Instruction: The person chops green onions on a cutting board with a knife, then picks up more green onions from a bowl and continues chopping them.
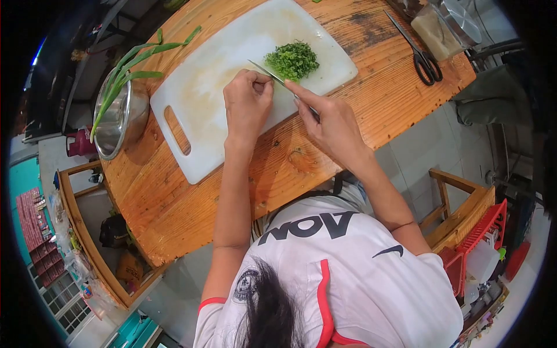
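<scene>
A white cutting board (203,87) with a handle slot lies on the wooden table. Chopped green herbs (293,60) form a small pile on its right part. My right hand (331,119) is closed round the handle of a knife (268,71), whose blade points up and left, just below the pile. At the blade's left side is my left hand (248,101), its fingers curled and pinched near the edge; what they hold, if anything, is too hidden to tell.
Green onion stalks (125,69) lie across a metal bowl (132,110) at the table's left. Black-handled scissors (426,65) rest on the wooden table (383,110) at the right, near a container (436,32). A wooden chair (458,217) stands at lower right.
</scene>
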Tool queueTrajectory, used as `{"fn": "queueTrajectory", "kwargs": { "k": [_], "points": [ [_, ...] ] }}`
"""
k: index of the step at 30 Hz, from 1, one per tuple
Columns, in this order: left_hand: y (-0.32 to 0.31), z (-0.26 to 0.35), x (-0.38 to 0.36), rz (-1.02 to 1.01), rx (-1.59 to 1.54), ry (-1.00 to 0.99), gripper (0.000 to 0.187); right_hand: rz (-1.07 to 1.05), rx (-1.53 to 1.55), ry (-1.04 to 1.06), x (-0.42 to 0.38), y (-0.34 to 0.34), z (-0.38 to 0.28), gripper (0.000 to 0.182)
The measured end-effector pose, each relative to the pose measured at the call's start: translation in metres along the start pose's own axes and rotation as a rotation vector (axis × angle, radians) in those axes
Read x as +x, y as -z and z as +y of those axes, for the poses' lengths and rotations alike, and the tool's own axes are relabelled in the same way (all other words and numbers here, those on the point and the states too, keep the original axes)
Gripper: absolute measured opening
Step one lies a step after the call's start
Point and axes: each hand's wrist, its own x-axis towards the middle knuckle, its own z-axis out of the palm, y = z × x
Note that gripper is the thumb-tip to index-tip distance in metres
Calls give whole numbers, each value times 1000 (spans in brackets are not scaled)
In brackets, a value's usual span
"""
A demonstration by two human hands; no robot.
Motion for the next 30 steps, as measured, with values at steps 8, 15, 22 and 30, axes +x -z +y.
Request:
{"fn": "queueTrajectory", "kwargs": {
  "k": [8,15,22,30],
  "points": [
    [1,2,1,-13,11,19,9,8,-74,54,3,-7,3,40],
    [0,-2,-2,34,-17,22,10,36,-76,75,5,-11,7,40],
    [-3,-1,1,38,-1,-21,10,0,6,-27,4,8,3,37],
    [-5,-6,1,25,1,-21,10,12,-14,11,3,2,3,35]
  ]
}}
